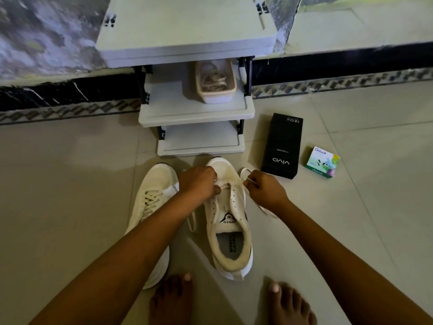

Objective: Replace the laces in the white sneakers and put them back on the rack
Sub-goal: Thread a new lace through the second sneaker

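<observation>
Two white sneakers stand on the tiled floor in front of the grey shoe rack (pixel 196 113). The left sneaker (pixel 154 195) is laced. The right sneaker (pixel 228 221) has empty upper eyelets, with a white lace (pixel 246 174) through the eyelets nearest its toe. My left hand (pixel 199 184) pinches the lace at the sneaker's toe-end eyelets. My right hand (pixel 264 188) pinches the other lace end to the sneaker's right; a loop rises above it and a tail trails on the floor behind the wrist.
A beige basket (pixel 216 90) with tangled laces sits on the rack's middle shelf. A black phone box (pixel 281 146) and a small green and white box (pixel 322 161) lie on the floor to the right. My bare feet (pixel 173 301) are at the bottom.
</observation>
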`<action>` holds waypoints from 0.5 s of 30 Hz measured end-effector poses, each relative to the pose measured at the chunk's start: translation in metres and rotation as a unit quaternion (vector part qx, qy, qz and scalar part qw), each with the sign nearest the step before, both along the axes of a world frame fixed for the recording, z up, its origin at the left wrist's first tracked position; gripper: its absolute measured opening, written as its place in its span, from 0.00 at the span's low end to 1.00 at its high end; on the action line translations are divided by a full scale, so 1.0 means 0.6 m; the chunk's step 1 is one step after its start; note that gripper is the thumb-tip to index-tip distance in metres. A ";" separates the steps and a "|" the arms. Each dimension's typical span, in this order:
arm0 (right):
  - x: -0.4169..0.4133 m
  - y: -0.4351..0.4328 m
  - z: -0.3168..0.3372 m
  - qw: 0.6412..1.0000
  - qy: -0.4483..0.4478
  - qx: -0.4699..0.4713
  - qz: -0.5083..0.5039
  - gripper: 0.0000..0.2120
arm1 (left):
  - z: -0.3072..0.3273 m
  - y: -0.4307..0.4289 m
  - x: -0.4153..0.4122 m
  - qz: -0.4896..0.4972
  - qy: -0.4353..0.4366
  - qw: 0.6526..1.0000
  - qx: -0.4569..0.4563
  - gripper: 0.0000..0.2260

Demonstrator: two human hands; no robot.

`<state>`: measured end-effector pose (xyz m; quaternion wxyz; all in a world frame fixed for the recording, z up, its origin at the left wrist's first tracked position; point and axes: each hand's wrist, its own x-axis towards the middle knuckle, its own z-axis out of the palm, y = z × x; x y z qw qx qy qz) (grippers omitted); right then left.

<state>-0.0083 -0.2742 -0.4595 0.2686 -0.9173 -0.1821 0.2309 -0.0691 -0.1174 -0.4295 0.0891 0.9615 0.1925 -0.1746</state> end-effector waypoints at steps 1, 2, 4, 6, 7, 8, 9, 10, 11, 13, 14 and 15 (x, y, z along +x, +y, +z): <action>-0.002 -0.002 -0.003 1.000 0.013 0.000 -0.007 0.11 | 0.001 -0.001 0.000 -0.001 0.003 1.000 0.001 0.20; -0.003 -0.004 -0.004 1.000 0.028 0.004 -0.014 0.12 | 0.002 -0.001 -0.002 -0.005 0.004 1.000 0.002 0.20; -0.001 -0.005 0.008 0.996 0.070 0.034 -0.040 0.15 | 0.002 0.001 -0.005 -0.013 0.007 1.000 -0.016 0.18; 0.003 -0.006 0.033 0.986 0.113 0.094 -0.080 0.15 | 0.011 0.008 -0.010 0.019 0.003 0.996 -0.092 0.14; 0.004 -0.007 0.050 0.978 0.132 0.129 -0.099 0.14 | 0.022 0.013 -0.013 0.056 -0.011 0.987 -0.149 0.14; 0.005 -0.007 0.066 0.968 0.155 0.159 -0.118 0.11 | 0.032 0.019 -0.016 0.102 -0.031 0.972 -0.208 0.14; 0.005 -0.005 0.090 0.958 0.172 0.187 -0.131 0.10 | 0.050 0.024 -0.019 0.147 -0.058 0.953 -0.259 0.15; 0.006 -0.002 0.107 0.950 0.182 0.211 -0.141 0.10 | 0.066 0.027 -0.020 0.178 -0.087 0.932 -0.302 0.14; 0.006 0.000 0.123 0.945 0.183 0.229 -0.146 0.11 | 0.082 0.028 -0.021 0.195 -0.108 0.917 -0.330 0.14; 0.001 0.009 0.168 0.944 0.159 0.254 -0.138 0.12 | 0.129 0.030 -0.026 0.197 -0.164 0.898 -0.358 0.13; 0.001 0.012 0.193 0.944 0.139 0.271 -0.131 0.12 | 0.157 0.031 -0.027 0.190 -0.200 0.888 -0.368 0.12; -0.001 0.015 0.213 0.942 0.126 0.286 -0.123 0.12 | 0.181 0.029 -0.029 0.189 -0.220 0.876 -0.385 0.10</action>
